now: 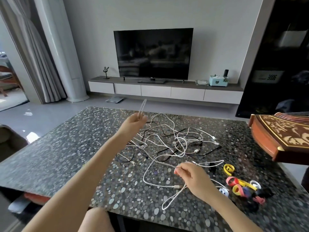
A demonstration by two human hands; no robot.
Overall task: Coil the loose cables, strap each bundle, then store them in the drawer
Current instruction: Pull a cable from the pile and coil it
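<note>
**Cables** [167, 139]: white and black, a loose tangle at mid-counter, crossing one another, none coiled. Judged: task at its opening step, one lead being drawn free of the heap.

**Counter** [66, 156]: dark, pebble-patterned top that carries all the work items.

**Left hand** [133, 122]: raised above the far left edge of the tangle, fingers closed round a white loop [142, 107] that stands up out of the fist. The loop is motion-blurred. Held high, probably to lift the lead clear of the others.

**Right hand** [192, 177]: low over the near right of the counter, fingertips pinching a white cable [147, 179]. The cable bows out to the left of the hand and curls back under it, with a further bight trailing toward the near edge. Likely pinched there to keep that part steady while the other hand pulls. Cannot tell whether both hands hold one lead.

**Straps** [239, 186]: yellow, pink, white, blue and dark, heaped just right of the right hand, with one yellow strap [228, 169] lying apart behind it. None is on a cable. Placed within easy reach for binding.

**Drawers** [155, 90]: a row of white fronts under the TV [153, 54], across the floor, well apart from both hands. All appear closed.
</note>
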